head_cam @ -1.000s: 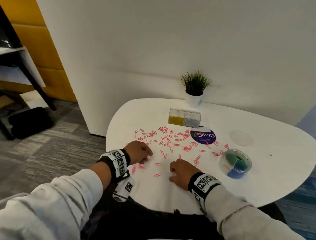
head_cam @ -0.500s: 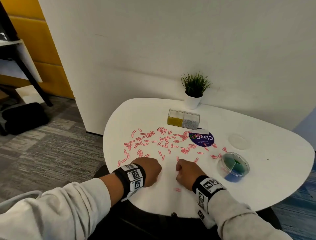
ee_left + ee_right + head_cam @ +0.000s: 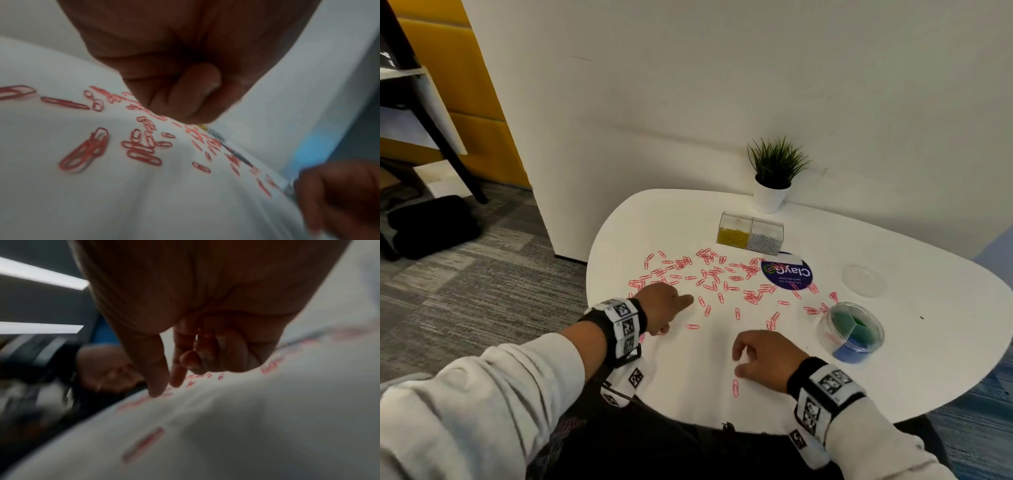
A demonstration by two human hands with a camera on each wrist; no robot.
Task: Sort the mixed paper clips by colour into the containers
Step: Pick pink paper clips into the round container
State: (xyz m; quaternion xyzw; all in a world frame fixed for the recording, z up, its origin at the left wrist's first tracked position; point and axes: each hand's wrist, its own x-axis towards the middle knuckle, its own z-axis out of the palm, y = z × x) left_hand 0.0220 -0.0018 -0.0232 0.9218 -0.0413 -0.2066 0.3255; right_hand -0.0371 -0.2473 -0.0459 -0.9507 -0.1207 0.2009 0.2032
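Many pink paper clips (image 3: 709,277) lie scattered over the white table (image 3: 928,370). My left hand (image 3: 667,305) sits at the left end of the scatter, fingers curled into a fist (image 3: 185,97); nothing shows inside it. My right hand (image 3: 763,356) hovers near the front edge. Its thumb and index finger (image 3: 158,379) reach down to the tabletop, and the other fingers curl round pink clips that glint between them. One pink clip (image 3: 735,388) lies just in front of that hand. A clear box (image 3: 750,233) holds yellow and silver clips. A round clear tub (image 3: 851,327) has green and blue compartments.
A potted plant (image 3: 774,178) stands at the back by the wall. A round purple sticker (image 3: 787,274) and a clear lid (image 3: 863,279) lie flat right of the scatter. The table's left and front edges are close to my wrists.
My left hand has moved away from the front edge into the left part of the pink scatter. The right hand has stayed near the front, its thumb and index finger now lowered.
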